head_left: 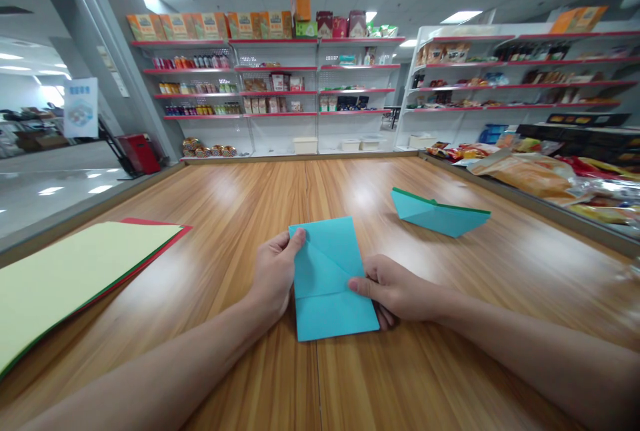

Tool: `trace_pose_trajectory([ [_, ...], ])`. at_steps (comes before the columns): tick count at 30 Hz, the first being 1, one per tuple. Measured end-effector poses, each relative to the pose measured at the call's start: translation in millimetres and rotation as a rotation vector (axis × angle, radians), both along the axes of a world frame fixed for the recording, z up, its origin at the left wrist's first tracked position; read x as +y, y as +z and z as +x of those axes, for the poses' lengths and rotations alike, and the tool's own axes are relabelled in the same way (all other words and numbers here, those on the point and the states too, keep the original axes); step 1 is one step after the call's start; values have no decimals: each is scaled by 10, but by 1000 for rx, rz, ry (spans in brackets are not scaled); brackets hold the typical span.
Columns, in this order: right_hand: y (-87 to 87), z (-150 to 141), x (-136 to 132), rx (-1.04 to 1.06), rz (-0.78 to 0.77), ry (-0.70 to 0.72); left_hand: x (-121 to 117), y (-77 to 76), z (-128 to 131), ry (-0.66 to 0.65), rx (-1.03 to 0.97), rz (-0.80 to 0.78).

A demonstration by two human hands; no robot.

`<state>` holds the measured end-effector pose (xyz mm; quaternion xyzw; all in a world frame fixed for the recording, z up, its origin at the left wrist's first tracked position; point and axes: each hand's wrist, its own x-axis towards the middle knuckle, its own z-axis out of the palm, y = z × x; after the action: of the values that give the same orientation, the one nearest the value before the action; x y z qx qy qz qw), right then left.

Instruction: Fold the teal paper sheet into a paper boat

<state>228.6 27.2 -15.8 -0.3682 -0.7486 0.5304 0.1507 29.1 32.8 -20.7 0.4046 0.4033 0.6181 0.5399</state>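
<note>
1. Head view: the blue paper (325, 261), already folded into a flat upright rectangle, is held between the two hands above the middle of the worktop (260, 191); whether its lower edge touches the wood I cannot tell.

2. Left grip: the left hand (273, 272) is closed on the paper's left side, thumb flat near the upper left corner, the other fingers mostly hidden behind.

3. Right grip: the right hand (400, 287) pinches the right edge, thumb on the front just above the horizontal line, fingers beneath (a few show past the lower right edge).

4. Step in hand: this looks like the middle of a paper-folding sequence. A slanting line runs from near the left thumb toward the right thumb, and a horizontal line crosses lower down, so some folding seems done; whether each line is a crease or a flap edge is hard to say.

5. Next move: any further fold would call for one hand to steady the sheet while the other lines up the edges and presses the crease flat.

6. Around it: a folded blue-and-green piece (440, 215) lies apart, beyond the right hand; a stack of coloured sheets (95, 261), pale yellow uppermost, lies to the left.
</note>
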Motion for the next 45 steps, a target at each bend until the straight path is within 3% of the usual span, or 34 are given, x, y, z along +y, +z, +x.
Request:
trace_pose_trajectory([
  [9,6,12,-22,11,-18,7,33,-29,7,62,113,-37],
  [12,44,-6,-7,-39,-35,-37,57,-70,-37,109,361,71],
  [16,120,-45,28,-274,-42,-135,-27,-90,-54,282,945,408],
  [17,138,-50,37,-335,-58,-143,-66,-95,-45,261,1100,498],
  [19,171,-45,56,-447,-119,-123,-140,-110,-15,92,1355,611],
  [24,226,90,111,-621,-135,-66,-195,-120,40,-160,1676,527],
  [28,239,191,159,-612,-169,7,-196,-69,3,-342,1731,490],
  [33,258,175,158,-613,-165,-91,-233,-3,-65,-540,1707,495],
  [41,439,141,-35,-633,77,4,-142,84,-154,-724,1560,698],
  [45,407,137,-37,-593,111,41,-83,36,-169,-716,1526,746],
])
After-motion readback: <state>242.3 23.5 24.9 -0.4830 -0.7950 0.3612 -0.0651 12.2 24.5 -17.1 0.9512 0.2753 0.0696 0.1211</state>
